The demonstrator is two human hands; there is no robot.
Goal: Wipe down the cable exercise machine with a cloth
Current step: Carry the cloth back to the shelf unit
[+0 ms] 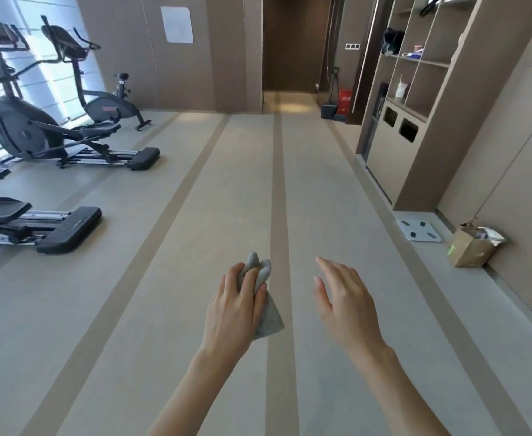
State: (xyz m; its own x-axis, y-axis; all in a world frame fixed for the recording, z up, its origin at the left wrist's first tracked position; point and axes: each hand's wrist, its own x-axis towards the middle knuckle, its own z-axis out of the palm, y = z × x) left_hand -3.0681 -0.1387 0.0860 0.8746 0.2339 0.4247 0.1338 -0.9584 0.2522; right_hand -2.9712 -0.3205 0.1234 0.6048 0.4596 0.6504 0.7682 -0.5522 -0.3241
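A grey cloth (pixel 263 297) is held bunched in the left hand (pixel 236 306), whose fingers are closed around it; one end pokes up above the knuckles and a corner hangs below the palm. The right hand (pixel 346 303) is carried empty beside it at about 3 o'clock, fingers spread and relaxed, touching nothing. Both are held out over a bare floor (pixel 195 247) marked with darker stripes that run toward a doorway (pixel 289 45) at 12 o'clock.

No cable exercise machine can be seen in this view. Only an elliptical trainer (pixel 38 127) and an upright bike (pixel 101 99) are seen at 10 o'clock, with the rear of another trainer (pixel 53 228) at 9 o'clock. A shelf unit (pixel 422 73) stands at 2 o'clock, with a bathroom scale (pixel 418 229) and a paper bag (pixel 472 247) on the floor at 3 o'clock.

The step in hand is judged to be the approach: the machine must first be found and reached, so no wiping has been started. For that to be done well, the cloth is best shaken out and refolded into a flat pad before contact, since a wad cleans only with its high points. The free right hand can then be used to steady a handle or cable while the grips, bars and frame are wiped from top to bottom.
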